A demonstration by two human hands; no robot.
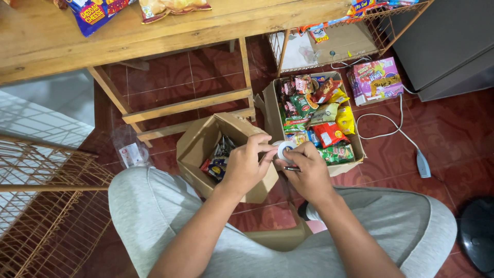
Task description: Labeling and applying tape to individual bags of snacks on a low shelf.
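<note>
Down at the bottom, grey-trousered knees (154, 206) frame the shot, and right above them both hands meet over the floor. The left hand (246, 163) has its fingertips pinched on the edge of a small white roll of tape (283, 150), while the right hand (309, 172) curls around the roll from the other side, with a thin dark pen-like object (291, 168) tucked under its fingers. The roll sits between the two hands, just above the gap between two cardboard boxes. Directly beneath the left hand, a smaller brown box (200, 144) stands open, a few dark packets inside. Just beside it to the right, a larger open box (355, 149) is packed with bright snack packets in red, green and yellow. Further out, a pink carton (375, 77) lies on the red tiled floor (447, 134), a white cable (396, 131) trailing past it. Farther still, a wooden table (154, 31) carries more snack bags, and a wire rack (46, 206) stands at the left.
</note>
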